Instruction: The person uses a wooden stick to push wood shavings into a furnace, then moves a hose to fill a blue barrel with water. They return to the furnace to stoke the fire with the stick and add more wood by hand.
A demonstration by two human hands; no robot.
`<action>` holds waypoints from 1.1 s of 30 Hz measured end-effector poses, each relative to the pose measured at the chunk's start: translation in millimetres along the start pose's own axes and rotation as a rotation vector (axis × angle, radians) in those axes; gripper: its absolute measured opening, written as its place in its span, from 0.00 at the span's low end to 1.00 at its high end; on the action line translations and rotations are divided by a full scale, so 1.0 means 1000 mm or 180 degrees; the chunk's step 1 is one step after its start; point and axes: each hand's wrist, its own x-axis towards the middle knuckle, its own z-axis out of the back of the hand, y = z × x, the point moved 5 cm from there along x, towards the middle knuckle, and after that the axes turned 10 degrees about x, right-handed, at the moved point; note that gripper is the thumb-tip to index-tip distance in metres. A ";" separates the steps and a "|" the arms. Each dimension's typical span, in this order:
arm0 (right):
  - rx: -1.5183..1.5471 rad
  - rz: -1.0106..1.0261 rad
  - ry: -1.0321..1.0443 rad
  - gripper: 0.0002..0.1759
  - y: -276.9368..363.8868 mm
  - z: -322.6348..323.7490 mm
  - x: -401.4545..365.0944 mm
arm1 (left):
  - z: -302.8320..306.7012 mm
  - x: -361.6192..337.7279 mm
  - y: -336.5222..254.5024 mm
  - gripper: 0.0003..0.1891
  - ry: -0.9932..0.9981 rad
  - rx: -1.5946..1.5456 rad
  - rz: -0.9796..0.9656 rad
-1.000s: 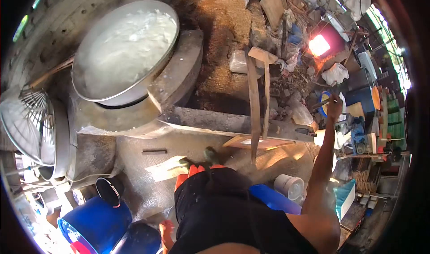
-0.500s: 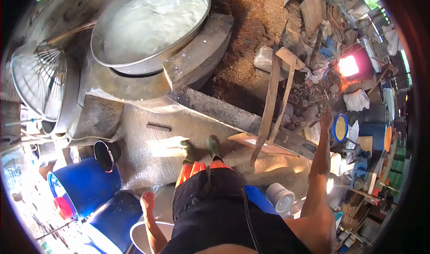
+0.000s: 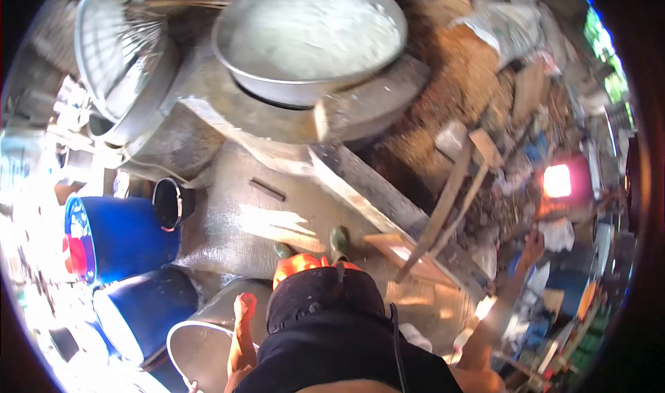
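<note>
My left hand (image 3: pixel 244 305) is curled into a fist with nothing visible in it. It hangs beside a tall metal pot (image 3: pixel 201 332) at the bottom left. On the far right, my right hand (image 3: pixel 533 246) is stretched out away from my body near a white plastic bag (image 3: pixel 556 236); its fingers are too blurred to read. Ahead stands a wide metal pan (image 3: pixel 277 86) of pale, cloudy liquid (image 3: pixel 318 32), set into a curved masonry stove (image 3: pixel 277 121).
Blue barrels (image 3: pixel 128 237) and a black bucket (image 3: pixel 166 202) are on the left. Behind them leans a round metal vessel with a slatted fan-shaped piece (image 3: pixel 125 53). Long planks (image 3: pixel 440 213) lean over a low wall (image 3: pixel 370 188) on the right. A dark bar (image 3: pixel 267 189) lies on the floor.
My view has swung, so the pan and stove sit farther right. My right hand has moved lower and outward in view. My left hand stays curled near the pot.
</note>
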 end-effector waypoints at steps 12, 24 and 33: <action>0.1061 0.0720 0.2020 0.05 0.267 -0.124 -0.268 | 0.026 0.071 0.063 0.16 -0.0005 -0.0457 -0.0106; -0.0332 -0.1607 0.4925 0.18 0.140 -0.211 -0.535 | 0.041 0.082 0.164 0.21 -0.0243 -0.0652 0.0077; 0.0484 -0.1375 0.5292 0.23 0.080 -0.235 -0.508 | -0.010 0.048 0.212 0.18 -0.0302 -0.1096 0.0323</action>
